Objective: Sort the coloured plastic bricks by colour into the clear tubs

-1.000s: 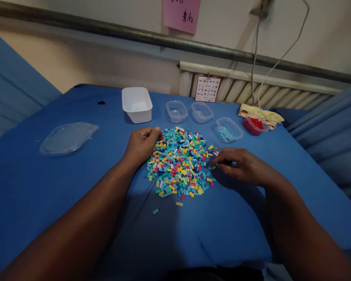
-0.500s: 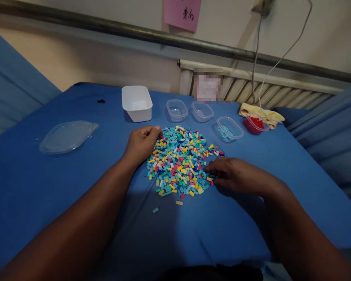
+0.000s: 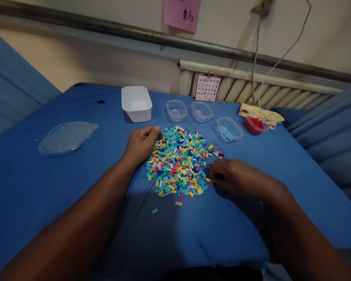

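Note:
A broad pile of small toy bricks in turquoise, yellow, pink, white and green lies on a blue cloth. At its upper left edge rests my left hand, closed, thumb against curled fingers; what it holds, if anything, is hidden. My right hand is at the pile's right edge with its fingers curled in; whether a brick is between them cannot be made out. Nearer to me, apart from the pile, lie a pale yellow brick and a turquoise brick.
Behind the pile stand a white tub, two clear containers, a clear container with turquoise bricks and a container of red bricks by a yellow cloth. A clear lid lies left. A radiator is behind.
My right hand has drawn slightly right, away from the pile, and its fingers have curled in. My left hand has stayed in place.

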{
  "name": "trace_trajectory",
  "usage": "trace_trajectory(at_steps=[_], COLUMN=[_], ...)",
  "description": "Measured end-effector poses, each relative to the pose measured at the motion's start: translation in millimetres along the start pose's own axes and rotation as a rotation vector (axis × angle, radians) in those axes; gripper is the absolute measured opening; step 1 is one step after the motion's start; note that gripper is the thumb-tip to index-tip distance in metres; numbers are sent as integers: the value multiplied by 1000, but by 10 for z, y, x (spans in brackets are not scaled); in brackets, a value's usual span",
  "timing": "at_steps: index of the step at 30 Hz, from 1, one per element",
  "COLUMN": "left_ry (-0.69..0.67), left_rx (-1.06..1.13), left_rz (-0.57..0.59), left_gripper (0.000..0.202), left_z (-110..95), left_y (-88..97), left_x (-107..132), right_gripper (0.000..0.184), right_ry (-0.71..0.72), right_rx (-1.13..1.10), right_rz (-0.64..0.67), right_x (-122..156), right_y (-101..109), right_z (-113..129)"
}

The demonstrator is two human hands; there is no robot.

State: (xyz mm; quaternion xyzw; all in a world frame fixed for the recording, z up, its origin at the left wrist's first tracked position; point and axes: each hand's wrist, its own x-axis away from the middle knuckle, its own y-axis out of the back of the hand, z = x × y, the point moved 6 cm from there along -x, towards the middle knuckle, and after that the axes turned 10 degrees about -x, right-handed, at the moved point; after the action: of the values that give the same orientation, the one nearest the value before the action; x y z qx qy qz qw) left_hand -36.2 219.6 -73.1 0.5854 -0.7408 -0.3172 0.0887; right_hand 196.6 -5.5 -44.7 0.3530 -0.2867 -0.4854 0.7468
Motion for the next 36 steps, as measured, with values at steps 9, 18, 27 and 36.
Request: trace_trajectory(at_steps=[9,18,27,36], left_ry=[-1,-11,-10,4], left_rx=[10,1,3,1], left_rz=[-2,2,8,1], left_gripper=[45,46,47,47], left_z=[-21,-4,32,2], left_y=[11,5,0,-1], left_x=[0,1,-7,5], right_gripper=[22,17,26,13], right_ry=[39,-41,-161,198], right_rx=[10,-140,163,-105], right_rz=[-5,-361,-948,-468], right_x=[-31,115,118,-124], right_y=[-21,476,1014,379], right_z=[68,-358,-1037,-221])
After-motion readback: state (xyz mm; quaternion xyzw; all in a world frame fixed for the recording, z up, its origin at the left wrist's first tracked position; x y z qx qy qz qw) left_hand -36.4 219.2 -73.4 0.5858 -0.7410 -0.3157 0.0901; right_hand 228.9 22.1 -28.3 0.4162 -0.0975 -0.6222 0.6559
